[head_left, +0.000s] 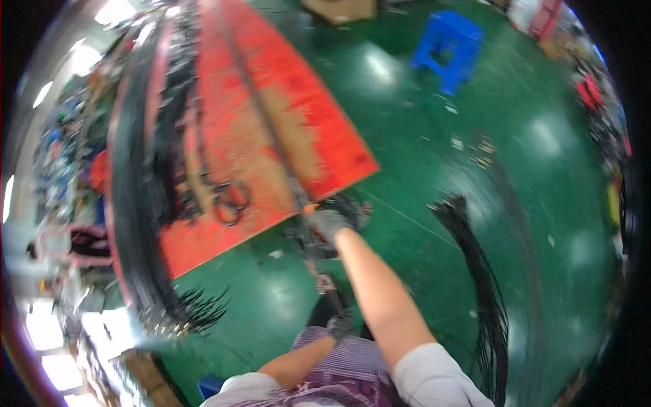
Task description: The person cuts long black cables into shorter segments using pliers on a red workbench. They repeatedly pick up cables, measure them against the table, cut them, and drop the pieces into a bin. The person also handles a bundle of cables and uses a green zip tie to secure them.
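A thin black cable bundle (261, 108) runs lengthwise down the red, worn table (325, 129) and over its near edge toward my body. At that edge my right hand (328, 222), in a grey glove, is closed around the bundle. A small orange piece (310, 208) shows at its fingers; blur hides what it is. Close to my lap, my left hand (340, 325), also gloved, is closed on the bundle's near end, just below some coppery tips (325, 281). A black looped object (230, 201) lies on the table, left of my right hand.
Thick black cable bundles (135, 183) lie along the table's left side, their ends hanging over the edge. Another black bundle (475, 264) is on the green floor (400, 203) at right. A blue stool (451, 44) stands far right, a cardboard box (342, 9) at the far edge.
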Action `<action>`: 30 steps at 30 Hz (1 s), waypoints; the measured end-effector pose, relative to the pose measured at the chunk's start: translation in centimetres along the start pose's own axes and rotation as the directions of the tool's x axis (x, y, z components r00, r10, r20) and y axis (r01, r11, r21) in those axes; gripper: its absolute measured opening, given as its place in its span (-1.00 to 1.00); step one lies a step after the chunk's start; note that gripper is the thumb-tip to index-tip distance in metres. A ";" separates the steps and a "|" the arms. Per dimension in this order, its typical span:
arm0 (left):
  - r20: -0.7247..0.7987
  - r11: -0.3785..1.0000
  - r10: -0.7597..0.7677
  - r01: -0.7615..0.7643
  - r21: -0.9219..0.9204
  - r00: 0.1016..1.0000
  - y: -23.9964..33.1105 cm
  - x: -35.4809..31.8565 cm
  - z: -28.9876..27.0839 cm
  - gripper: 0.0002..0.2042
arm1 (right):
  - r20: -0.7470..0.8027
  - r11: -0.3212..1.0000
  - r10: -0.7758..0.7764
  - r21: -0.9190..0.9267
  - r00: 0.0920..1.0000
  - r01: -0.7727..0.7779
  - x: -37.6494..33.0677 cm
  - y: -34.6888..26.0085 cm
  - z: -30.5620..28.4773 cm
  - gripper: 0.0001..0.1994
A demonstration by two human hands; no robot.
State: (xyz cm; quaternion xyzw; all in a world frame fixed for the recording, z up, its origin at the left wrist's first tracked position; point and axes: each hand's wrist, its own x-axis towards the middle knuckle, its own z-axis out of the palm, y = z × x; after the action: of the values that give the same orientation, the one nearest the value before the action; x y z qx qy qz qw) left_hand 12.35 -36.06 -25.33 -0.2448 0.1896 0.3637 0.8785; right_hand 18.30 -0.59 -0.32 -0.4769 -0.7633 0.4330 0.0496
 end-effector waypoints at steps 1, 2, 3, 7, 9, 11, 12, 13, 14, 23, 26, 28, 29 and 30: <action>-0.142 0.961 0.120 -0.079 0.265 0.983 -0.4 -1.9 2.6 -0.83 | 0.129 0.973 0.092 0.201 0.987 -0.117 -0.6 -0.5 -1.3 -0.72; -0.160 0.849 0.207 -0.097 0.519 0.965 0.1 -2.3 3.5 -0.82 | 0.086 0.980 0.125 0.148 0.988 -0.136 -0.2 0.5 -0.6 -0.62; -0.174 0.680 0.306 -0.087 0.728 0.936 0.4 -2.7 4.1 -0.81 | 0.051 0.982 0.057 0.178 0.997 -0.065 0.2 0.7 0.1 -0.66; -0.068 -0.280 0.330 0.166 0.946 0.942 3.0 -2.8 7.8 -0.66 | 0.011 0.994 -0.112 0.001 0.994 0.112 0.0 1.0 -0.6 -0.67; 0.017 -0.764 0.282 0.214 0.609 0.959 4.7 -2.7 13.7 -0.65 | -0.070 0.993 -0.079 0.087 0.994 0.085 1.2 2.3 1.1 -0.64; 0.173 -0.906 0.374 0.319 0.277 0.911 8.0 -2.0 21.4 -0.63 | -0.112 0.823 0.311 0.528 0.944 -0.209 1.3 1.8 1.9 -0.63; 0.054 -0.871 0.431 0.400 0.285 0.901 10.0 -2.1 25.6 -0.67 | -0.129 0.947 0.126 0.311 0.984 -0.081 2.1 2.6 2.5 -0.64; 0.077 -0.336 0.509 0.116 0.935 0.857 11.2 -3.0 29.9 -0.71 | 0.146 0.758 0.292 0.567 0.945 -0.322 0.3 -0.4 0.1 -0.67; 0.010 0.417 0.542 -0.279 0.865 0.840 11.1 -2.3 32.9 -0.72 | -0.149 0.995 -0.056 -0.092 0.987 0.042 5.1 3.8 5.0 -0.69; -0.458 0.635 0.322 0.170 0.754 0.829 6.1 -2.2 16.3 -0.78 | 0.004 0.830 -0.223 -0.523 0.975 0.192 8.7 4.7 8.2 -0.68; -0.475 0.610 0.276 0.230 0.758 0.835 2.7 -2.3 14.7 -0.76 | 0.030 0.495 -0.337 -0.844 0.941 0.205 11.1 6.5 9.4 -0.69; -0.473 0.588 0.263 0.249 0.770 0.841 1.4 -2.2 14.1 -0.74 | 0.118 0.230 -0.372 -0.949 0.921 0.214 11.3 6.3 8.7 -0.69; -0.475 0.605 0.271 0.236 0.761 0.837 1.0 -2.2 13.8 -0.73 | 0.249 0.042 -0.362 -0.958 0.898 0.283 10.0 4.9 7.7 -0.69; -0.477 0.628 0.279 0.217 0.747 0.833 0.6 -2.4 13.6 -0.72 | 0.396 -0.216 -0.336 -0.915 0.854 0.339 7.9 3.5 6.5 -0.69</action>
State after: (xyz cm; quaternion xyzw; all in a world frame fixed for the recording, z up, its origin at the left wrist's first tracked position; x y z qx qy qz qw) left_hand 12.43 -29.26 -13.26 0.0680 0.5764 0.1747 0.7954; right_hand 13.22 2.06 -9.47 -0.1284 -0.9233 -0.3003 -0.2019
